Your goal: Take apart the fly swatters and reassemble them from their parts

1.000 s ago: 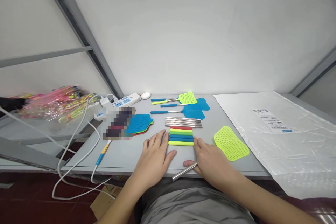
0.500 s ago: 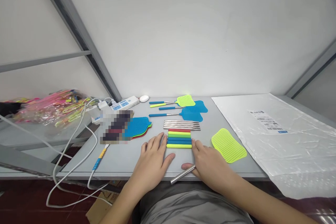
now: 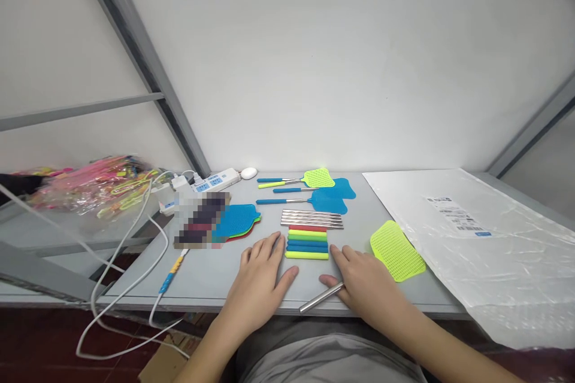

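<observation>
My left hand [image 3: 259, 278] lies flat on the grey table [image 3: 211, 272], fingers spread, its fingertips touching the left end of a row of coloured handle grips [image 3: 308, 242]. My right hand [image 3: 363, 281] rests to the right of the grips with fingers stretched out; a metal rod [image 3: 320, 298] lies under its thumb at the table's front edge. Behind the grips lies a row of several metal rods [image 3: 312, 218]. A loose yellow-green swatter head [image 3: 398, 249] lies right of my right hand.
Assembled fly swatters [image 3: 309, 188] lie further back. A stack of swatter heads [image 3: 238, 221] sits beside a blurred object [image 3: 202, 219]. A power strip [image 3: 211, 180] and cables [image 3: 135, 239] are at left, a plastic sheet [image 3: 476, 233] at right, coloured packets [image 3: 90, 182] far left.
Both hands stay almost where they were; my right hand has slid slightly to the right with the rod under it. The view has shifted a little.
</observation>
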`<move>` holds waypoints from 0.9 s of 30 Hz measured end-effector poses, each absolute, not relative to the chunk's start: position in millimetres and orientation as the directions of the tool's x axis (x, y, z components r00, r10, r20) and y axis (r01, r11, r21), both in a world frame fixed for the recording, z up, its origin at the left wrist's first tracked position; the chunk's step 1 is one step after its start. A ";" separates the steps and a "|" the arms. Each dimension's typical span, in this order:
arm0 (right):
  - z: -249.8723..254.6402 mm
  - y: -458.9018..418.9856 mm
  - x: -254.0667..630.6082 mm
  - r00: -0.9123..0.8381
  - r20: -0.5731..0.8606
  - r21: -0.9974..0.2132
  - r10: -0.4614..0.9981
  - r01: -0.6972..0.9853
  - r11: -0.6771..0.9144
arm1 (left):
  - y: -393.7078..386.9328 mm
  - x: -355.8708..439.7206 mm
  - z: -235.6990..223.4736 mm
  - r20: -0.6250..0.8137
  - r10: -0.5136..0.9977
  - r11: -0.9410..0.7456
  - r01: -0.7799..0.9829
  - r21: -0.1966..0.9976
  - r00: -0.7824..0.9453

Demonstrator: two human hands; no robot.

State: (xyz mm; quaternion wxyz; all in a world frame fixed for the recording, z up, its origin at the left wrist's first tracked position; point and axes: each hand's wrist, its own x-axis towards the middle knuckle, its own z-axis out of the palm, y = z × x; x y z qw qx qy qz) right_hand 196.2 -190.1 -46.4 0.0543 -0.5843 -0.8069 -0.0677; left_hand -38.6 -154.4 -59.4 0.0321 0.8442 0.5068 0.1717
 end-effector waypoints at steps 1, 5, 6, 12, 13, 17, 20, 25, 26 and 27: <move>-45.9 -189.8 197.4 -0.315 0.194 0.041 0.929 0.949 0.313 | -154.5 -38.9 -59.1 0.270 0.869 -0.480 0.839 0.257 0.415; -39.4 -191.2 201.2 -0.363 0.426 0.033 0.829 0.921 0.387 | -162.6 -36.4 -50.7 0.401 0.860 -0.486 0.746 0.454 0.316; -36.3 -192.4 202.9 -0.381 0.491 0.031 0.783 0.906 0.422 | -167.2 -34.1 -46.4 0.442 0.847 -0.509 0.695 0.508 0.296; -15.5 -204.5 232.6 -0.372 0.819 -0.027 0.437 0.736 0.676 | -197.3 7.5 -18.9 0.307 0.867 -0.407 0.202 0.891 0.393; -13.9 -206.7 238.9 -0.333 0.855 -0.054 0.398 0.705 0.707 | -199.7 20.1 -17.2 0.226 0.888 -0.295 0.120 0.948 0.400; -13.9 -213.8 253.7 -0.143 0.820 -0.348 0.554 0.643 0.682 | -204.5 84.0 -20.3 0.068 0.844 0.151 -0.357 0.922 0.532; -14.9 -215.1 250.9 0.210 0.681 -0.675 0.701 0.549 0.492 | -212.5 134.8 -25.2 0.134 0.943 0.050 -0.528 0.848 0.305; -13.7 -208.3 234.8 0.471 0.265 -0.963 0.842 0.173 0.206 | -223.2 175.1 -32.9 0.169 0.985 -0.091 -0.714 0.694 0.039; -14.6 -207.1 230.9 0.446 0.195 -0.981 0.873 0.074 0.182 | -222.3 171.8 -34.8 0.155 0.987 -0.082 -0.748 0.658 0.028; -16.1 -206.7 226.8 0.399 0.142 -0.986 0.906 -0.024 0.165 | -220.7 164.7 -36.7 0.149 0.988 -0.067 -0.775 0.629 0.035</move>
